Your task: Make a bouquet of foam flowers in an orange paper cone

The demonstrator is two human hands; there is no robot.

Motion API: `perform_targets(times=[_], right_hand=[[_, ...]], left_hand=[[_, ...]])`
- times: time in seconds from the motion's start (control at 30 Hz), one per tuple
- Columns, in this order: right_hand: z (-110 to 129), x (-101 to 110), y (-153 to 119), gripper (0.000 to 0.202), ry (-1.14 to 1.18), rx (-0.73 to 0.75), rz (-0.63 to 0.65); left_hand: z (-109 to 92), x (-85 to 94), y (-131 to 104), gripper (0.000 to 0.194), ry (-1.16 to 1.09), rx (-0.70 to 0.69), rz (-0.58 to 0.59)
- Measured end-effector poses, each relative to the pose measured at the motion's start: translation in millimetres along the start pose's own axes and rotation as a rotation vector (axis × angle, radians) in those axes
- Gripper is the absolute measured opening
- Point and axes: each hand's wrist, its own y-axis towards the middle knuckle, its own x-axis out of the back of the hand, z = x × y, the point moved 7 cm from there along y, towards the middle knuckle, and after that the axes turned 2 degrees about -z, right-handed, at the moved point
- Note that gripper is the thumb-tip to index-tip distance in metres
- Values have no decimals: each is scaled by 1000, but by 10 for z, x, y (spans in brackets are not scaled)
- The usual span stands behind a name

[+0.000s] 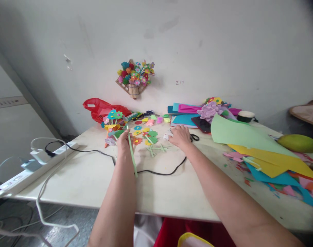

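Observation:
My left hand [123, 140] is closed on a long light green strip [132, 156], which hangs down past the wrist toward the table front. Over the table to the right, my right hand [181, 136] rests beside black-handled scissors [195, 137], its fingers bent over a small white object [166, 137]; whether it grips anything is hard to make out. Between the hands lie foam flowers, among them an orange flower [137, 141] and a blue flower [137, 128], with short light green strips [163, 148] in front of them.
A red plastic bag [102, 109] and foam flower bunch stand back left. At right are a light green sheet [239, 135], yellow sheet [272, 159], scraps, a phone [201, 124] and a green fruit [299, 143]. A black cable [163, 173] crosses the table; a power strip [40, 168] lies left.

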Motion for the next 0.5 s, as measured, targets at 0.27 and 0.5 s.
perform_targets(times=[0.27, 0.5], right_hand=[[651, -30, 21, 26, 94, 371, 25], [1163, -94, 73, 26, 85, 509, 123]], left_hand=[[-2, 23, -11, 9, -164, -12, -9], [46, -19, -60, 8, -143, 45, -46]])
